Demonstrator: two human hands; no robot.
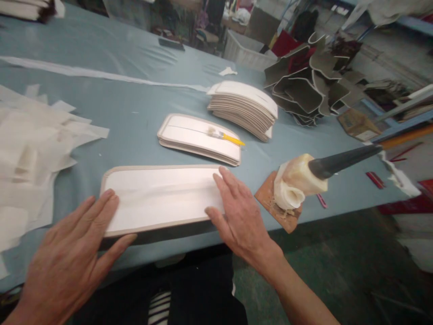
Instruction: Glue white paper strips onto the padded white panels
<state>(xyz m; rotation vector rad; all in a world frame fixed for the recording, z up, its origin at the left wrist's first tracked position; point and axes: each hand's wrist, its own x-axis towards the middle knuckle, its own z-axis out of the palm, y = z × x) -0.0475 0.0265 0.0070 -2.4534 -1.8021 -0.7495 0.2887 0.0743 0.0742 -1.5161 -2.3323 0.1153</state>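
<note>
A long white panel (164, 198) with rounded corners and a beige border lies lengthwise near the table's front edge. On its left end rest the stretched fingers of my left hand (72, 248), the thumb apart and in front of the panel's near edge. My right hand (238, 210) lies over the right end with its fingers spread, hiding that corner. Just behind is a short stack of similar panels (189, 131), topped by a brush with a yellow handle (232, 138). A taller, curved stack of panels (243, 106) stands farther back.
A glue-crusted container with a black nozzle-like handle (299, 180) stands on a brown board (267, 192) at right. Thin whitish sheets (30, 158) lie heaped at left. Dark curved pieces (307, 85) and a white crate (248, 49) are at the back. A pink cutter (321, 201) lies near the edge.
</note>
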